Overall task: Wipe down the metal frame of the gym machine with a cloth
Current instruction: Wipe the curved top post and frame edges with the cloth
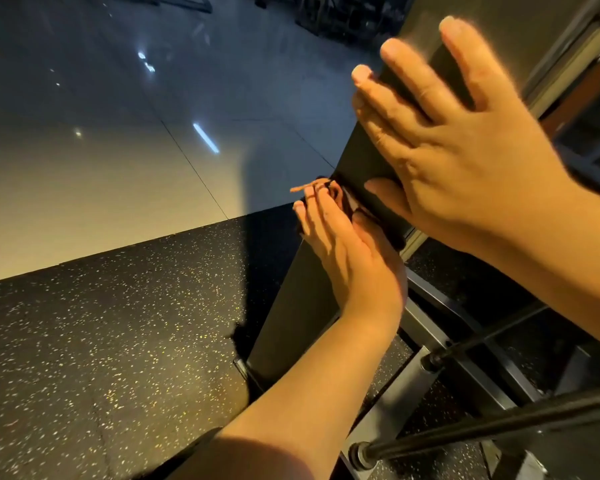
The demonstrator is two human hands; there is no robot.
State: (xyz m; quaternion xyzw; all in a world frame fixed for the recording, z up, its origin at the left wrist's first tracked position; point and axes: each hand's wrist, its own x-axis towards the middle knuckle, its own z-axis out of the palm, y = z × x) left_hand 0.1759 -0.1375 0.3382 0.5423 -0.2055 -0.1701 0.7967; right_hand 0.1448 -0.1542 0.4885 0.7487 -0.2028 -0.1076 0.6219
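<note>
The machine's dark metal upright post (291, 317) runs from the rubber floor up to the top right. My left hand (347, 251) lies flat against the post with straight fingers and presses a dark cloth (340, 195) onto it; only the cloth's bunched edge and a reddish frayed strip show past the fingertips. Higher up the same post, my right hand (454, 140) rests with spread, straight fingers and its thumb along the post's lower face. It holds nothing.
Grey metal crossbars (440, 327) and dark rods (499, 424) of the machine fill the lower right. Black speckled rubber flooring (101, 341) covers the lower left, glossy tiles (101, 150) lie beyond. More equipment stands at the far top.
</note>
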